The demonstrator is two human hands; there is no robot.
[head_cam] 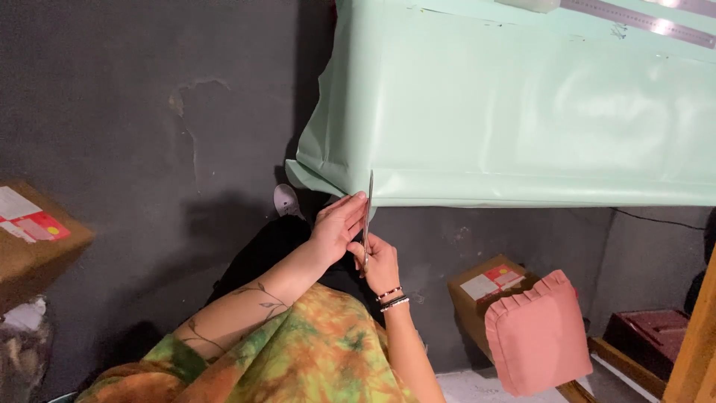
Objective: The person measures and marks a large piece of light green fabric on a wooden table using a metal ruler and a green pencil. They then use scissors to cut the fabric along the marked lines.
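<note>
Now your right hand [382, 263] has its fingers clamped on slim metal scissors [368, 220], blades upright at the hanging mint-green sheet's [514, 119] edge, while your left hand's [339, 224] fingers pinch that edge taut.

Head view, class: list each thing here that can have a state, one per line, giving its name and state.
Sheet: mint green, draped over a table edge, hanging, cut begun at its lower hem.
Scissors: upright, blades at the hem.
Left hand: pinching the hem beside the blades.
Right hand: gripping the scissor handles.
Ruler: lying flat on the sheet.
Cushion: pink, tilted.
Box: shut.
</note>
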